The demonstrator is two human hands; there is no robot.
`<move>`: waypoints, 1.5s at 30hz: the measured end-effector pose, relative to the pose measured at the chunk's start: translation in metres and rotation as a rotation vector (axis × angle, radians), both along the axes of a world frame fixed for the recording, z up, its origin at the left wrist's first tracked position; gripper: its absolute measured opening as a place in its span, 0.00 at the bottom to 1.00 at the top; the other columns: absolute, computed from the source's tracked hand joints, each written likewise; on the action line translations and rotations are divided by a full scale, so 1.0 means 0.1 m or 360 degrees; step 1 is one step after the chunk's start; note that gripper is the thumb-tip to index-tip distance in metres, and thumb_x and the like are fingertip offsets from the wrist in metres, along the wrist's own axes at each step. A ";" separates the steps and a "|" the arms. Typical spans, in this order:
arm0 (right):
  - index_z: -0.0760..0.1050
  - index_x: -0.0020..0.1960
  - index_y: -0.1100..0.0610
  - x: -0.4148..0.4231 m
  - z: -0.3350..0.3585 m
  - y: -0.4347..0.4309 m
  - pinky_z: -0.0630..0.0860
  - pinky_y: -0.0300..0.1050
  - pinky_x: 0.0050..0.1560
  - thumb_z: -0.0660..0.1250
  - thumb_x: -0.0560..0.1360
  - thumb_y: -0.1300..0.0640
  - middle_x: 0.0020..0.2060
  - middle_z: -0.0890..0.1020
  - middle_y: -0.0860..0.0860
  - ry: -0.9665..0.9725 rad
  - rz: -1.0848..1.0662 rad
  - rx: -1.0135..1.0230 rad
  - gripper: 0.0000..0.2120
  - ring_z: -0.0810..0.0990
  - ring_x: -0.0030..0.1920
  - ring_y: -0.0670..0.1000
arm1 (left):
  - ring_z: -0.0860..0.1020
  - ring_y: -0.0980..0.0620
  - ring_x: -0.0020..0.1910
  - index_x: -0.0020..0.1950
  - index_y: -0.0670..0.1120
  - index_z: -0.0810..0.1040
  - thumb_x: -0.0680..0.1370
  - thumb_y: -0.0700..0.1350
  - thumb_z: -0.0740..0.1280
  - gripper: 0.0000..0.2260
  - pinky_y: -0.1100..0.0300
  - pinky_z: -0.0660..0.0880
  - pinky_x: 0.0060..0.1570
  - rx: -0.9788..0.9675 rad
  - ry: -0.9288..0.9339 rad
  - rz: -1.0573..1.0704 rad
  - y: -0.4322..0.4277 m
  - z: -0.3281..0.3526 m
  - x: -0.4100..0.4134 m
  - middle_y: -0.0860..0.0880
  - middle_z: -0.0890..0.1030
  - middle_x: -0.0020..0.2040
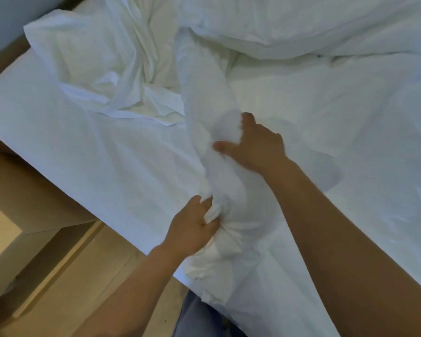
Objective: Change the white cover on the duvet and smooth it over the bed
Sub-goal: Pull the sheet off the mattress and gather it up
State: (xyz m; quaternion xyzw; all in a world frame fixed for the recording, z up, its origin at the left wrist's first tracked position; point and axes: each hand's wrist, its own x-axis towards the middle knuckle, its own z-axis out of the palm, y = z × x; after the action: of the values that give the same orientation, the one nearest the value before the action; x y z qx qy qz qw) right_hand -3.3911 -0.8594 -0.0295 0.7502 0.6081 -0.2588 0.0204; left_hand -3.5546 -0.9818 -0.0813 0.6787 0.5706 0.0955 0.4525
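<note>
A long bunched roll of white duvet [204, 98] runs from the far side of the bed toward its near edge. My left hand [192, 229] grips the gathered near end of the roll, fingers curled into the cloth. My right hand [253, 144] grips the roll higher up, thumb on one side and fingers wrapped over the other. A loose white cover [102, 69] lies crumpled at the far left. More of the thick duvet [301, 23] is heaped along the far edge.
The white bed sheet [83, 154] spreads across the mattress, whose edge runs diagonally at the left. Tan flooring [83, 276] and a wooden unit [15, 190] lie beside the bed at lower left. My blue trouser leg [195, 319] shows at the bottom.
</note>
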 end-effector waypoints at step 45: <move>0.68 0.63 0.59 3.51 -0.45 -7.17 0.69 0.50 0.53 0.69 0.71 0.56 0.53 0.75 0.53 0.0370 -0.2384 0.0264 0.23 0.73 0.54 0.56 | 0.76 0.51 0.58 0.67 0.49 0.73 0.78 0.50 0.64 0.18 0.58 0.71 0.60 -0.0693 0.0332 -0.1243 -4.70 -0.10 5.01 0.48 0.78 0.60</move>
State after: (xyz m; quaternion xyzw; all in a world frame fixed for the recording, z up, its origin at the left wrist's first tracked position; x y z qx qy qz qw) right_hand -3.0398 -1.5764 -0.0741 0.9294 -0.0477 -0.2342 -0.2811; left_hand -3.0540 -1.4521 -0.0913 0.7379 0.3213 -0.2731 0.5270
